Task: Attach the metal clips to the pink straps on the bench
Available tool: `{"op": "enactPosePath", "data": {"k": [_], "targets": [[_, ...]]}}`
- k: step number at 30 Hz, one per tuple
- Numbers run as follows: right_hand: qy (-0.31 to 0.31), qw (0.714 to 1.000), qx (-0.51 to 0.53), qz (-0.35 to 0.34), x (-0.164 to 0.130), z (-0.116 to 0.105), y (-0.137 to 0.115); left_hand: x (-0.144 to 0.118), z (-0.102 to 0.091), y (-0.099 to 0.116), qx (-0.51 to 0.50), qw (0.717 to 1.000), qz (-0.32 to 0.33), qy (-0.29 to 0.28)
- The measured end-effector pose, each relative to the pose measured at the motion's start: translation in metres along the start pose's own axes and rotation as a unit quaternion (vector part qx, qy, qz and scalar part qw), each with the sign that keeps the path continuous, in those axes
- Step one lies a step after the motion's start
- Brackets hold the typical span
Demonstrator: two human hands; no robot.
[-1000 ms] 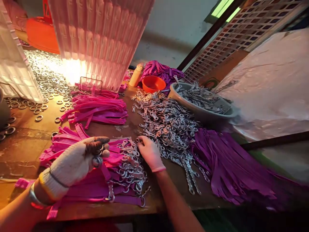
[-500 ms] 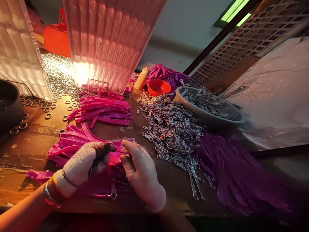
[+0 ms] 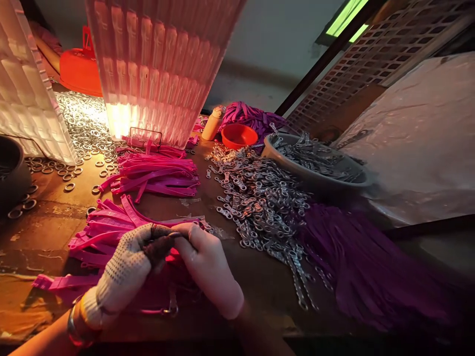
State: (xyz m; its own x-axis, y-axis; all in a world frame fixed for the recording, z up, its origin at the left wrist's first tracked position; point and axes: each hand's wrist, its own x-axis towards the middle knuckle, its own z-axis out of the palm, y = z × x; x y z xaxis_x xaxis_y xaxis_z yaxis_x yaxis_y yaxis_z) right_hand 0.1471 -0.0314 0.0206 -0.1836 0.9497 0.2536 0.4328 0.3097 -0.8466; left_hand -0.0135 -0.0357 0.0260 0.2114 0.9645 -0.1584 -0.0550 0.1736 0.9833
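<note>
My left hand [image 3: 128, 262], in a white dotted glove with dark fingertips, is closed on a small metal ring [image 3: 178, 235]. My right hand [image 3: 208, 262], in a plain pale covering, presses its thumb and fingers together at the same ring; anything small between them is hidden. Both hands meet over a bundle of bright pink straps [image 3: 107, 222]. Below them, near the table's front edge, a pink strap ends in a metal clasp [image 3: 171, 309] with a short chain.
Right of my hands lies a heap of metal chain links [image 3: 256, 202], with purple straps [image 3: 356, 267] beyond. Behind are a grey basin [image 3: 315, 178] of chains, a red bowl [image 3: 239, 136], a bottle [image 3: 213, 123], more pink straps [image 3: 159, 173] and loose rings [image 3: 89, 123]. A person's arm [image 3: 48, 52] shows far left.
My hands, apart half a second ago, have come together. The right fingers have moved left to meet the ring in my left hand. The view has shifted slightly.
</note>
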Motion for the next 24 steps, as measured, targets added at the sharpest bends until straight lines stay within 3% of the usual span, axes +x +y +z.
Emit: {"op": "enactPosePath", "data": {"k": [2, 4, 8, 13, 15, 19, 21, 24], "targets": [[-0.023, 1.0, -0.02, -0.004, 0.001, -0.004, 0.001, 0.0, -0.003, 0.0, 0.127, 0.99, 0.064, 0.024], [-0.032, 0.998, -0.054, -0.017, 0.002, -0.009, 0.001, 0.001, -0.004, -0.001, 0.186, 0.976, 0.097, 0.052], [-0.025, 0.993, -0.104, -0.041, 0.005, -0.015, 0.002, 0.006, -0.001, -0.007, 0.212, 0.971, 0.088, 0.072], [-0.004, 0.989, -0.131, -0.072, 0.005, -0.019, 0.01, 0.02, -0.002, -0.007, 0.172, 0.977, 0.087, 0.085], [0.002, 0.986, -0.135, -0.095, 0.005, -0.02, 0.012, 0.027, -0.003, -0.003, 0.141, 0.987, 0.068, 0.035], [0.064, 0.981, -0.141, -0.121, 0.006, -0.02, 0.01, 0.038, 0.0, 0.003, -0.005, 0.991, -0.056, -0.121], [0.088, 0.983, -0.132, -0.098, 0.006, -0.021, 0.008, 0.042, 0.007, 0.007, -0.079, 0.983, -0.092, -0.14], [0.047, 0.996, -0.076, -0.01, 0.009, -0.027, 0.011, 0.057, 0.019, 0.015, -0.124, 0.974, -0.124, -0.147]]}}
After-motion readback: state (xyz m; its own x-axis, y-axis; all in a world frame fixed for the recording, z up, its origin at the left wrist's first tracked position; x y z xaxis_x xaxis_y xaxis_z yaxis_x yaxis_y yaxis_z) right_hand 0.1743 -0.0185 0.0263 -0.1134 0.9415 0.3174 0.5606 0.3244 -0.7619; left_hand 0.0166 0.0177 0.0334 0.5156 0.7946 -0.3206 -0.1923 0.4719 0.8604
